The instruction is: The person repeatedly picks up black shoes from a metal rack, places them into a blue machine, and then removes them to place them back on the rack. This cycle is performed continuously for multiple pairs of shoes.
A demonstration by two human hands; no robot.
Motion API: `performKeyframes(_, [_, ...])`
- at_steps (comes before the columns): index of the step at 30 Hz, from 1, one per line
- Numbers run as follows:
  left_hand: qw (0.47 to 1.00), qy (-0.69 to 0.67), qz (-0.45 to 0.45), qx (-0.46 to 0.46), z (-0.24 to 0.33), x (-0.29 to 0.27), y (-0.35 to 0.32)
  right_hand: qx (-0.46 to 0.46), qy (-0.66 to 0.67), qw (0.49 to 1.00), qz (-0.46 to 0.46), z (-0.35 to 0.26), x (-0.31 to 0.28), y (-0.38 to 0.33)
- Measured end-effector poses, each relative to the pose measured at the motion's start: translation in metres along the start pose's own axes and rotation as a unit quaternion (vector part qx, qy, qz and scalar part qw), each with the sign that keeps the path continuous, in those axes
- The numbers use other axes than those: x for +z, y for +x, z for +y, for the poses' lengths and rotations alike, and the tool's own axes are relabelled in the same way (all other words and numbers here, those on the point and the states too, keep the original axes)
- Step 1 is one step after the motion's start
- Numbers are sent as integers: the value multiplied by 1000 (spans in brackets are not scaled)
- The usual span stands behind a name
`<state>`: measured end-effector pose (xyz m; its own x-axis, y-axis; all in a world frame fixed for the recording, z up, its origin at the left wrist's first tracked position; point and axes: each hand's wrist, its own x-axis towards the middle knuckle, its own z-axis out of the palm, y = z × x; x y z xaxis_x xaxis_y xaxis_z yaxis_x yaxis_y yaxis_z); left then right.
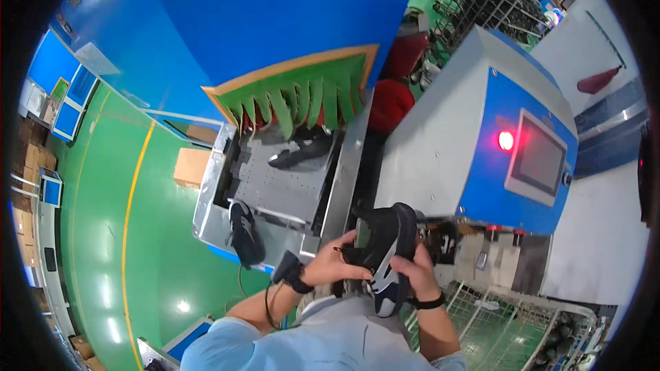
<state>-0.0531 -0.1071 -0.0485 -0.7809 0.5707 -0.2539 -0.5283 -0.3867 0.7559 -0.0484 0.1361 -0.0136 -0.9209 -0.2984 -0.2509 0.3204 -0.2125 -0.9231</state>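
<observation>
Gripping one dark navy sneaker (pixel 382 251) with a white sole stripe, the left hand (pixel 333 261) and right hand (pixel 417 271) clasp it at lower centre of the frame. Two more dark shoes lie apart: one (pixel 245 233) on the conveyor's (pixel 275 189) near edge, one (pixel 297 154) by the green strip curtain (pixel 302 96).

Bright, even overhead light glares off the green floor (pixel 103 288) (fisheye bends edges, black vignette rims corners).
</observation>
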Motion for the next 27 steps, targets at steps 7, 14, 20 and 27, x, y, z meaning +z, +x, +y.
performKeyframes(7, [880, 441, -144, -101, -56, 57, -9, 243, 468, 847, 67, 71, -71, -131])
performKeyframes(14, [877, 461, -117, -62, -88, 128, 7, 4, 13, 938, 347, 43, -144, -183])
performKeyframes(20, [882, 452, 20, -132, -135, 131, 38, -67, -336, 875, 343, 41, -171, -146])
performKeyframes(27, [947, 184, 128, -231, -189, 112, 58, -1, -591, 753, 289, 30, -160, -110])
